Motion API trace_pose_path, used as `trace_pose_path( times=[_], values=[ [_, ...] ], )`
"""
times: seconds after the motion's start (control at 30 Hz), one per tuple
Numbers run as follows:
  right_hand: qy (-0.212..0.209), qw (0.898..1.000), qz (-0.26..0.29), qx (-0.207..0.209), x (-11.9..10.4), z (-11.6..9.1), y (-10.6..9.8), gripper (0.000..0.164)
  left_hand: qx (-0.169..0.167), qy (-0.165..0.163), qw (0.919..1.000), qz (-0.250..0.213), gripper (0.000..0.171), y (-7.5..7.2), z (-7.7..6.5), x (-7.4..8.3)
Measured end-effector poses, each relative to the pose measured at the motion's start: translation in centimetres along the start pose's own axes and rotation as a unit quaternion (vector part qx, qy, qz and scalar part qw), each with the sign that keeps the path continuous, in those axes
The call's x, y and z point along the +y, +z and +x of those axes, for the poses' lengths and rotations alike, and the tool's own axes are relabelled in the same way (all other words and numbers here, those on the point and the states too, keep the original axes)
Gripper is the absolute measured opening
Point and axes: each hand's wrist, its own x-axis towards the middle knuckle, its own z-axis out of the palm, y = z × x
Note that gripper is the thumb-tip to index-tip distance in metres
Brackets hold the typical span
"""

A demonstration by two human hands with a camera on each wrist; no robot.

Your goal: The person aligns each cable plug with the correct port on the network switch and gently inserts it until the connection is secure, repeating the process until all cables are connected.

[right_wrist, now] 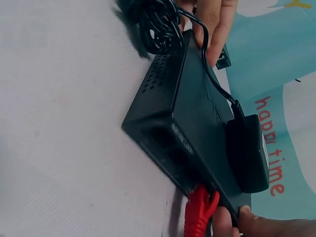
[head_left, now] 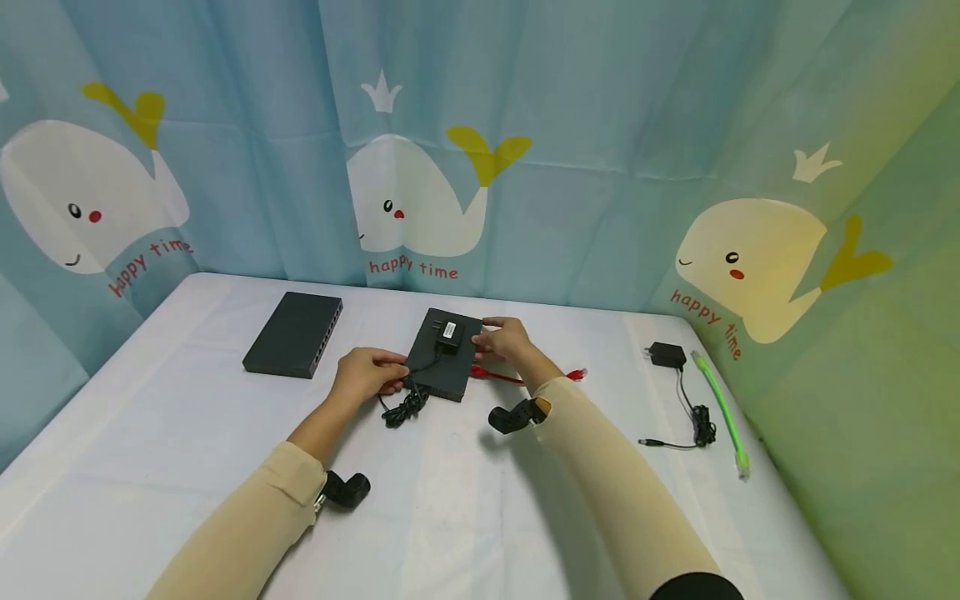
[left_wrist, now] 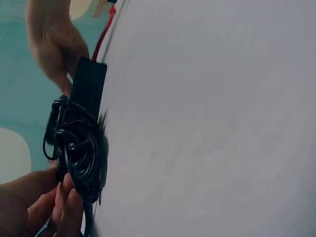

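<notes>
A black network switch [head_left: 459, 367] is held between both hands near the table's far side. My left hand [head_left: 365, 373] pinches its left edge, and my right hand [head_left: 506, 340] grips the right edge near the far corner. On top of the switch lies a black power adapter [head_left: 449, 334]. Its bundled cord [head_left: 406, 408] hangs over the near edge, beside the left fingers. In the right wrist view, a red network cable's plug [right_wrist: 198, 212] sits at a port in the switch's side. The right forearm partly hides the red cable [head_left: 498, 377] in the head view.
Another black switch [head_left: 288, 335] lies at the back left, its ports facing right. Toward the right table edge are a second power adapter [head_left: 667, 355] with a bundled cord [head_left: 703, 427] and a green network cable [head_left: 723, 412]. A patterned curtain [head_left: 585, 233] hangs behind the table.
</notes>
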Motion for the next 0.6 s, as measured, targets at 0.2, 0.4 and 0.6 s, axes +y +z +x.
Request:
trace_pose_path(
  times=[0.2,0.4,0.6],
  values=[
    [0.008,1.0,-0.02,-0.002,0.3,-0.5,-0.7,0.056,-0.01,-0.004,0.9997,0.024,0.025,-0.6,1.3,0.2],
    [0.023,1.0,-0.021,-0.001,0.7,-1.4,-1.0,0.061,-0.014,-0.006,0.9982,0.059,0.023,-1.0,2.2,0.5],
    [0.001,0.996,-0.091,0.003,0.9,-1.4,-2.3,0.053,-0.028,-0.008,0.9977,0.061,0.021,-0.9,2.7,1.2]
  ],
)
